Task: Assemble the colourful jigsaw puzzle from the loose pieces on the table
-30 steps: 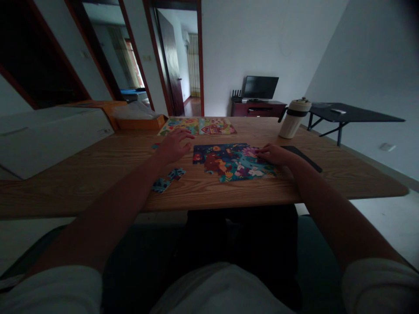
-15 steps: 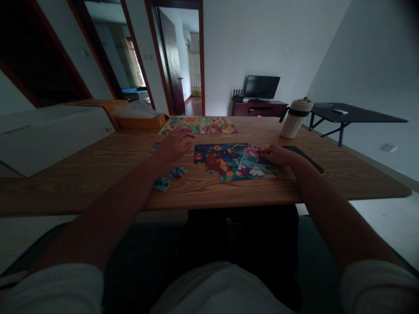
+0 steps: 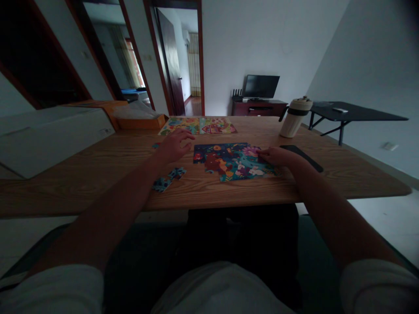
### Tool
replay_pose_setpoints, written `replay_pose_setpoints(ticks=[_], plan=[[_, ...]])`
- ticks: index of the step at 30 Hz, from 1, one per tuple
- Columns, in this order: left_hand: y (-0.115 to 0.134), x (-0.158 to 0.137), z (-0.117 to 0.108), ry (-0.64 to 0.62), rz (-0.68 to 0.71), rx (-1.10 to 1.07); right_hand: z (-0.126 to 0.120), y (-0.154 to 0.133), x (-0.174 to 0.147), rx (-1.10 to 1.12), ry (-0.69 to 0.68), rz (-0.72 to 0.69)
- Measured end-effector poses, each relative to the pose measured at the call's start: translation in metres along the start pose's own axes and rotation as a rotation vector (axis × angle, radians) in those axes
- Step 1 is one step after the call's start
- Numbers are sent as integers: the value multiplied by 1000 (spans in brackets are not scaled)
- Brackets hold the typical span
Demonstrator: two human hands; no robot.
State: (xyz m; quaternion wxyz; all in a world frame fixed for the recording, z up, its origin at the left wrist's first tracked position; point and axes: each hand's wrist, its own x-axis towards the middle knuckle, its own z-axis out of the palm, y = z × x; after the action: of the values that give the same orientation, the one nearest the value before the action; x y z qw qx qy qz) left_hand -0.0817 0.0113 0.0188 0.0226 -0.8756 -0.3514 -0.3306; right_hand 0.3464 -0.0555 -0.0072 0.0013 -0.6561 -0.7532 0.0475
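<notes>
A partly assembled jigsaw puzzle [image 3: 234, 162] lies on the wooden table, its picture showing white rabbits, a brown bear and a pink flower on dark blue. At its right edge is my right hand [image 3: 276, 156], fingers together and fingertips down on a puzzle piece there; the hand hides most of that piece. My left hand [image 3: 176, 145] hovers left of the puzzle, fingers apart and holding nothing. Nearer me, below that hand, lie several loose blue puzzle pieces [image 3: 163, 183]. Another small piece [image 3: 156, 145] shows partly behind my left wrist.
Two colourful picture sheets [image 3: 218, 126] lie at the table's far side. An orange box [image 3: 140, 123] with clear plastic and a white box [image 3: 62, 135] stand at left. To the right are a cream tumbler [image 3: 293, 120] and a flat black object [image 3: 306, 158] beside my right hand.
Both hands stay almost where they were. The whole view has shifted very slightly, and the puzzle looks the same.
</notes>
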Motion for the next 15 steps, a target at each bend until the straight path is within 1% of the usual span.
replay_pose_setpoints(ticks=[2, 4, 6, 8, 9, 11, 13, 15], plan=[[1, 0, -2, 1, 12, -6, 0, 3, 0, 58, 17, 0], [2, 1, -9, 30, 5, -15, 0, 6, 0, 102, 45, 24], [4, 3, -23, 61, -65, -29, 0, 9, 0, 128, 40, 38], [4, 4, -43, 37, -171, -47, 1, 11, 0, 148, 12, 25], [4, 3, -55, -10, -219, -50, 1, 12, 0, 160, 8, 14], [4, -2, -77, -163, -290, -35, 2, 13, 0, 179, 25, 1], [6, -13, -97, -382, -341, -1, 2, 14, 0, 189, 46, -1], [7, -30, -111, -613, -393, 41, 3, 15, 1, 208, 46, 8]])
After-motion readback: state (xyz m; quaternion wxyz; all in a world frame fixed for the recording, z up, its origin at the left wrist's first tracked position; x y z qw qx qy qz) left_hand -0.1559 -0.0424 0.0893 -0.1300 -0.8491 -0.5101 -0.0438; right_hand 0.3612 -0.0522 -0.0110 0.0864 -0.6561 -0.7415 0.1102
